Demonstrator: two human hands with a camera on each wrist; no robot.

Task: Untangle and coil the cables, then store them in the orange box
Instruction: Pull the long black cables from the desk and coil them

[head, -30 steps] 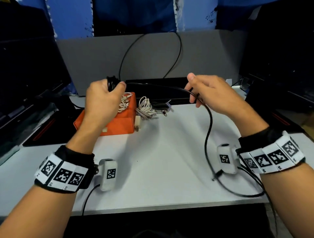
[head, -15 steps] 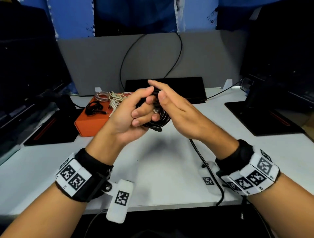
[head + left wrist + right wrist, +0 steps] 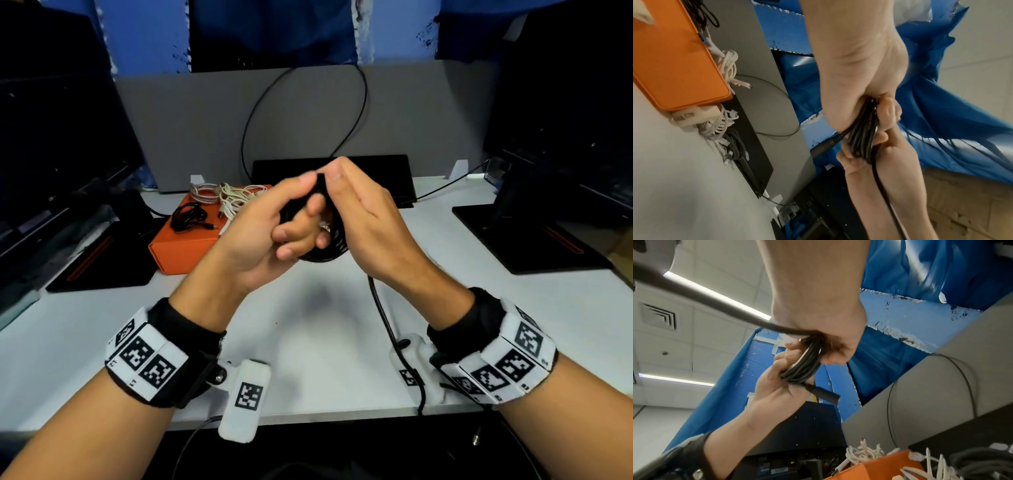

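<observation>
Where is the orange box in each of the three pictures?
Head view: the orange box sits left of centre on the white desk, behind the left hand.
Left wrist view: orange box at upper left.
Right wrist view: orange box at the bottom edge.
Shared landmark: white cables on the box.

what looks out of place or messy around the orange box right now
White cables spill over the right edge of the rectangular orange box instead of lying coiled inside. The thick black cable coil held by both hands trails a loose tail off the white table's front edge.
</observation>
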